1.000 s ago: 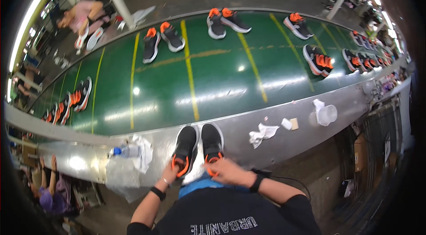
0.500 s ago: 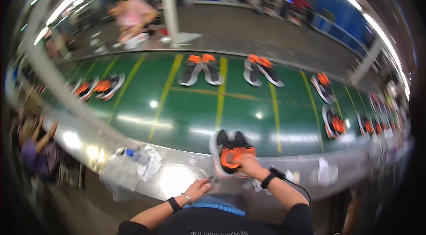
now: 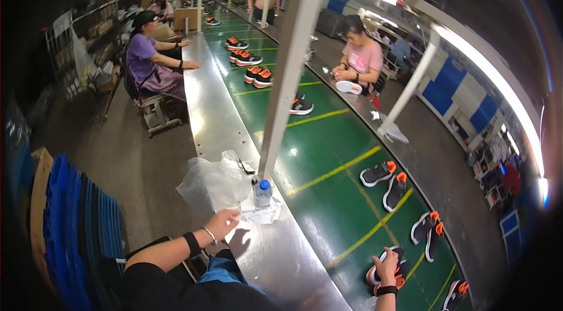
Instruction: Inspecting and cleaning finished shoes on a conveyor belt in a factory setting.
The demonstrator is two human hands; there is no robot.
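My right hand (image 3: 387,269) rests over a pair of black sneakers with orange linings (image 3: 372,276) at the belt's near side, its fingers bent over them. Part of the pair is hidden beneath the hand. Over the metal ledge, my left hand (image 3: 221,225) hangs with loosely bent fingers and nothing visible in it. Just beyond it stand a clear bottle with a blue cap (image 3: 263,195) and a crumpled white cloth (image 3: 267,214). Further black sneakers lie on the green belt, one pair (image 3: 384,185) past my right hand and another (image 3: 427,236) to its right.
A metal ledge (image 3: 275,252) runs along the green conveyor belt (image 3: 316,193). A white post (image 3: 284,76) rises beside the bottle, near a clear plastic bag (image 3: 211,182). Blue crates (image 3: 61,217) are stacked at left. One co-worker (image 3: 155,56) sits by the ledge; another (image 3: 360,56) handles a shoe across the belt.
The view has swung to the left along the belt. My right hand still has the pair of sneakers. The small dark thing at my left fingers no longer shows.
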